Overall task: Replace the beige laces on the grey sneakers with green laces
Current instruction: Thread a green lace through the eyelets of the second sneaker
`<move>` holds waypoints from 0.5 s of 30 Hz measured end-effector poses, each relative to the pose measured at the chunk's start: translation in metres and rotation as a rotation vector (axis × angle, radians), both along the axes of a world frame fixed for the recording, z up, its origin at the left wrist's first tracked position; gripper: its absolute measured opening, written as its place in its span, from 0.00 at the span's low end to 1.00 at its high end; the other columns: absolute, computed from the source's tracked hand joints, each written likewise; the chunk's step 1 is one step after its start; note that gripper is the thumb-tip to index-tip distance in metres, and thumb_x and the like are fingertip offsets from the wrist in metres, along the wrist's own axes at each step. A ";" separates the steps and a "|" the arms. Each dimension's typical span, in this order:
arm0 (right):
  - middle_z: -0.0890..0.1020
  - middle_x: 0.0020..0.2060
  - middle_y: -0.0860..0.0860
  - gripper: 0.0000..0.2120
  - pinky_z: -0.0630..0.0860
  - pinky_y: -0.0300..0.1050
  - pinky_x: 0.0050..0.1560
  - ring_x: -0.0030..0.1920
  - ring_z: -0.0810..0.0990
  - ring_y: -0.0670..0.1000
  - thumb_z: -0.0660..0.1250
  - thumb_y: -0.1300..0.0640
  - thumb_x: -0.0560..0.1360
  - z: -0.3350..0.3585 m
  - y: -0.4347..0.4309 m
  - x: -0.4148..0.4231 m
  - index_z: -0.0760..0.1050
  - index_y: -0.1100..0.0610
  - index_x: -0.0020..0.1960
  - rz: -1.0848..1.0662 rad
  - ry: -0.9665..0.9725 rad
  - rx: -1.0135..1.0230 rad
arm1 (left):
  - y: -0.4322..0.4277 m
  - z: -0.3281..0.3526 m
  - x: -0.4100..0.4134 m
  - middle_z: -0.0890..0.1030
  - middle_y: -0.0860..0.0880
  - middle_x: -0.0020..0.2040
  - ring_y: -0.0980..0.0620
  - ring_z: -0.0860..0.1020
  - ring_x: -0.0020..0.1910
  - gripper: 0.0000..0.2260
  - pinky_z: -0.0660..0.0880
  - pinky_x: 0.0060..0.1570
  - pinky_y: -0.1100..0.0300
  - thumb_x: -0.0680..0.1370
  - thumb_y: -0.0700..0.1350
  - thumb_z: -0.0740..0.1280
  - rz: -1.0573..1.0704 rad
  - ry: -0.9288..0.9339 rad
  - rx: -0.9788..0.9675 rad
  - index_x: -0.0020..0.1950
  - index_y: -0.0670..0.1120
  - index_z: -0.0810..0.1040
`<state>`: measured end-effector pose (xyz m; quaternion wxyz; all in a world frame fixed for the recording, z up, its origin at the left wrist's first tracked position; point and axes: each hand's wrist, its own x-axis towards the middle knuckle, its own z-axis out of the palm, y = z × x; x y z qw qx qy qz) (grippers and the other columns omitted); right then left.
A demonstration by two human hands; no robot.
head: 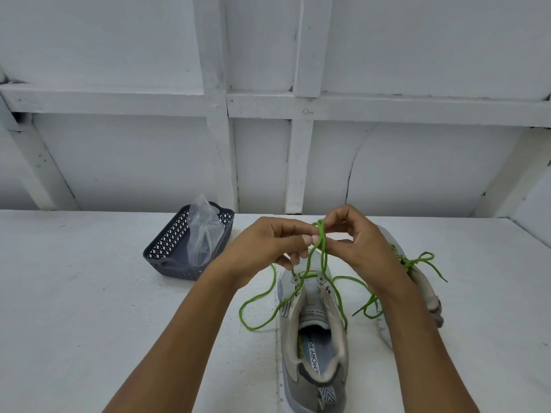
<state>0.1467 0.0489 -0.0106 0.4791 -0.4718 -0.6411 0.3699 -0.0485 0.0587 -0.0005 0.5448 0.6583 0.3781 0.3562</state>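
- Head view: my left hand (265, 248) and right hand (357, 242) both pinch the green lace (322, 234) above the grey sneaker (310, 320).
- Basket's (176, 271) left of the sneaker.

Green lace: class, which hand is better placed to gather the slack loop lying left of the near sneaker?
Probably left: the left hand pinches the green lace on that side of the grey sneaker, above the loop; the right hand would have to cross over.
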 end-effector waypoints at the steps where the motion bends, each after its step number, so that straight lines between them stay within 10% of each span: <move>1: 0.82 0.53 0.48 0.14 0.79 0.57 0.58 0.59 0.79 0.47 0.76 0.52 0.69 0.001 0.001 0.000 0.75 0.50 0.51 0.017 -0.020 -0.007 | 0.000 0.001 0.000 0.80 0.47 0.37 0.52 0.76 0.36 0.07 0.75 0.41 0.57 0.78 0.41 0.70 0.005 0.012 0.013 0.54 0.45 0.85; 15: 0.83 0.53 0.49 0.13 0.76 0.47 0.61 0.57 0.81 0.48 0.68 0.49 0.76 0.002 0.008 -0.005 0.79 0.47 0.60 0.318 -0.208 -0.089 | -0.005 0.016 -0.007 0.84 0.48 0.37 0.53 0.81 0.36 0.04 0.79 0.39 0.59 0.76 0.43 0.73 0.031 0.223 0.203 0.44 0.42 0.82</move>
